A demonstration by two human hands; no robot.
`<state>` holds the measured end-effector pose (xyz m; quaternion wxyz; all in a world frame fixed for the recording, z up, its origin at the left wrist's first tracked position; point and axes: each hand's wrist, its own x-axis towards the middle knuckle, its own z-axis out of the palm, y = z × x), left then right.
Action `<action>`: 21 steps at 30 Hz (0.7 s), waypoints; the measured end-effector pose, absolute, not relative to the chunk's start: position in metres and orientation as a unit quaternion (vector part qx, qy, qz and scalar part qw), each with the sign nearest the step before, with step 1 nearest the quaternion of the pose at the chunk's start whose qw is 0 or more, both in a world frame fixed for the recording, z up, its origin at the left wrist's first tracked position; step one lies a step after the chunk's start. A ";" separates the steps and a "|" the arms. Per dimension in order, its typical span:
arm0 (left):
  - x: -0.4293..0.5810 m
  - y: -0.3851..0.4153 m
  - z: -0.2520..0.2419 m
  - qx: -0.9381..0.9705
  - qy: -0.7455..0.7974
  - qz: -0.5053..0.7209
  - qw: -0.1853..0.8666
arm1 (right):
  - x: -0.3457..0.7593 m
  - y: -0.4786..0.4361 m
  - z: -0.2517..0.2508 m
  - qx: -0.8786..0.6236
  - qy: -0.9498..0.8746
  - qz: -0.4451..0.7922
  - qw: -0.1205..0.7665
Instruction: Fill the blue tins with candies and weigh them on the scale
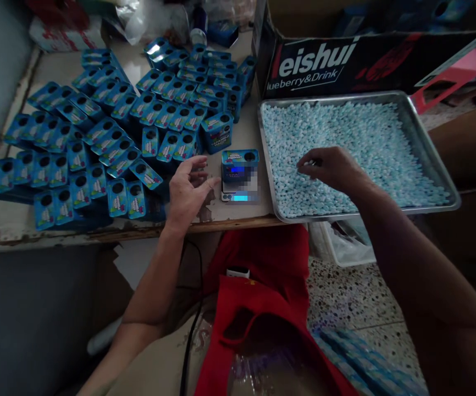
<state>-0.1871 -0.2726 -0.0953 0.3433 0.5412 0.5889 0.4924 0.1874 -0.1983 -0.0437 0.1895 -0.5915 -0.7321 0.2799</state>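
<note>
Over the left part of a metal tray (427, 210) of small pale-blue and white candies (345, 124), my right hand (331, 169) has its fingers pinched together. Something whitish, like candies, shows at its fingertips. My left hand (187, 192) is open above the table, thumb and fingers apart, with nothing in it. Just right of it, a blue candy box (238, 158) with a dark round hole in its top stands on a small scale (227, 196). The scale's display is lit but blurred out. My left hand is apart from the box.
Many similar blue boxes (116, 148) stand in rows across the left of the table (258, 206). Behind the tray is a large black carton (312, 66). Plastic bags (151, 19) lie at the back. A white bin (341, 247) stands below the tray.
</note>
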 end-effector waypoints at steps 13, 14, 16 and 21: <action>-0.186 -0.265 -0.093 0.527 0.578 0.491 0.384 | 0.114 -0.169 0.006 -0.525 -0.692 0.438 0.230; -0.187 -0.265 -0.093 0.525 0.575 0.494 0.386 | 0.107 -0.168 0.012 -0.517 -0.696 0.442 0.232; -0.187 -0.267 -0.094 0.523 0.574 0.496 0.389 | 0.099 -0.165 0.023 -0.513 -0.701 0.439 0.232; -0.178 -0.270 -0.089 0.557 0.579 0.482 0.350 | 0.111 -0.164 0.026 -0.558 -0.691 0.392 0.241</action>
